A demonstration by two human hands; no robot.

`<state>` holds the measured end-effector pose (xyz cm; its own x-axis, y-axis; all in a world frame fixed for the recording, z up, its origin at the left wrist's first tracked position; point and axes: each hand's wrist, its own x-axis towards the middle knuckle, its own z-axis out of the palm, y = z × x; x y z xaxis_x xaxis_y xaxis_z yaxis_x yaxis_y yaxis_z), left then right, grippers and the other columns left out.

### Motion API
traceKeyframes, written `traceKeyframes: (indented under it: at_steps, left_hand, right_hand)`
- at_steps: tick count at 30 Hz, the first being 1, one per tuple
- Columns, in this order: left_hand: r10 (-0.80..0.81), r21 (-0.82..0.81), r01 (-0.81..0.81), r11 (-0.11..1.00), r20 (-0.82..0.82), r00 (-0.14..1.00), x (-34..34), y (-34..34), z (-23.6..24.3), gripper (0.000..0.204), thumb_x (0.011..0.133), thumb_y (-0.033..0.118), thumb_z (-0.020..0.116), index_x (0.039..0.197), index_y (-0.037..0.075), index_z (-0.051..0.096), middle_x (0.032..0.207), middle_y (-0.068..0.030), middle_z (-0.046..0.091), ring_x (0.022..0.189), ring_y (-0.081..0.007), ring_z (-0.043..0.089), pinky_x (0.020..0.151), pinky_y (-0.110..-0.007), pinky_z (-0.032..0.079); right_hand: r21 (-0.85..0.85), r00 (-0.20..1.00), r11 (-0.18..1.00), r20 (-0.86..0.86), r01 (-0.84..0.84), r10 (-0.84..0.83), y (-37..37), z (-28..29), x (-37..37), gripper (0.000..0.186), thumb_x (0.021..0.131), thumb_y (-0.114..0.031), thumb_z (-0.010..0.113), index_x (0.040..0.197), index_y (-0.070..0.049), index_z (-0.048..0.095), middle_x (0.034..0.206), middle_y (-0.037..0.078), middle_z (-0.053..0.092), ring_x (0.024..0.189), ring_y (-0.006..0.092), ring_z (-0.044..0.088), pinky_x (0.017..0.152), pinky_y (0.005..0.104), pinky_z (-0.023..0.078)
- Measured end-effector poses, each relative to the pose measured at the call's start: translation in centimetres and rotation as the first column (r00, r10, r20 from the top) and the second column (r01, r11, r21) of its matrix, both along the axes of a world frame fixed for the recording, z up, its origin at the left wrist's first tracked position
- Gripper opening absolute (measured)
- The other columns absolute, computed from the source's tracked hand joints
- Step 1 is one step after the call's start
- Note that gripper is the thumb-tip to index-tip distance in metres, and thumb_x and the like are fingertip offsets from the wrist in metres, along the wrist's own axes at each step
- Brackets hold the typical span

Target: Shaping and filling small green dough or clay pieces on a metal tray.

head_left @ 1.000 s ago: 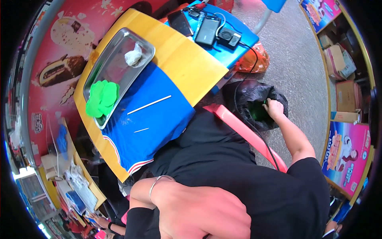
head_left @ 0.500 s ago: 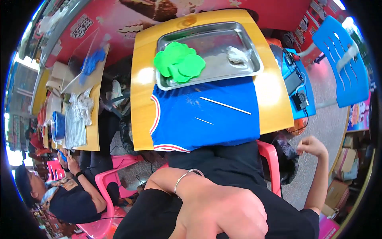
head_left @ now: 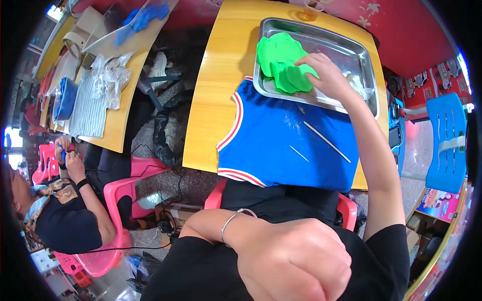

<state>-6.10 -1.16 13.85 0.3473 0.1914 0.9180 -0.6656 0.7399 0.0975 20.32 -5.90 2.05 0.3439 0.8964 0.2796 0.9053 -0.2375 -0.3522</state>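
Note:
Bright green flat, rounded pieces [head_left: 281, 50] lie overlapped at the left end of a metal tray [head_left: 369, 80]. My right hand [head_left: 324, 75] reaches over the tray's near edge to them, index finger and thumb apart at the right edge of the pile. Close to the camera, my left hand [head_left: 296, 261] is curled into a fist, its fingertips and anything inside hidden; a silver bangle circles the wrist. A blue garment [head_left: 281, 145] with red-and-white trim is spread on the table, bearing a pale stick [head_left: 326, 141] and a thinner, needle-like one [head_left: 299, 153].
A crumpled clear plastic bag [head_left: 361, 86] lies in the tray's right part. The yellow table [head_left: 206, 135] has a cup [head_left: 309, 11] at its far edge. A blue chair [head_left: 447, 140] stands right; at left, another person [head_left: 70, 215] sits on a pink chair [head_left: 118, 220].
My right hand has moved from beside the table, at the right, up to the green pieces. The view has swung left, so the table appears farther right. My left hand stays curled.

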Motion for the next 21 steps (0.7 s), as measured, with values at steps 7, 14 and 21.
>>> traceKeyframes:
  at_steps: [7, 14, 21]
  left_hand:
    - [0.159, -0.021, -0.162, 0.987, -0.111, 0.981, -0.7, 2.1, 1.8, 0.013, 0.077, 0.002, 0.062, 0.084, 0.013, 0.06, 0.072, -0.0132, 0.053, 0.049, -0.0133, 0.048, 0.041, -0.019, 0.037]
    - [0.279, 0.416, -0.216, 0.883, -0.096, 0.955, -1.1, 3.1, -1.1, 0.031, 0.092, 0.027, 0.049, 0.087, -0.002, 0.06, 0.074, -0.0108, 0.056, 0.072, -0.0217, 0.06, 0.061, -0.033, 0.05]
    - [0.408, 0.318, -0.277, 0.907, -0.831, 0.379, 0.8, 2.5, -7.2, 0.006, 0.089, 0.002, 0.054, 0.092, 0.004, 0.049, 0.08, -0.001, 0.052, 0.072, -0.0054, 0.05, 0.065, -0.019, 0.043]
  right_hand:
    - [-0.344, 0.98, 0.934, 0.199, 0.095, -0.026, 3.1, -1.2, 2.7, 0.022, 0.072, -0.017, 0.068, 0.088, -0.009, 0.056, 0.098, 0.009, 0.055, 0.1, 0.0279, 0.05, 0.082, 0.0386, 0.043]
    - [-0.201, 0.989, 0.969, 0.065, 0.146, -0.135, 0.4, 1.5, 1.2, 0.02, 0.076, -0.014, 0.066, 0.086, -0.004, 0.052, 0.078, 0.011, 0.059, 0.078, 0.0299, 0.059, 0.07, 0.0368, 0.046]
    - [0.201, 0.835, 0.91, -0.504, 0.363, -0.221, -5.7, 3.6, -5.3, 0.026, 0.077, -0.005, 0.064, 0.102, -0.006, 0.055, 0.081, 0.009, 0.068, 0.076, 0.0166, 0.065, 0.068, 0.0274, 0.047]
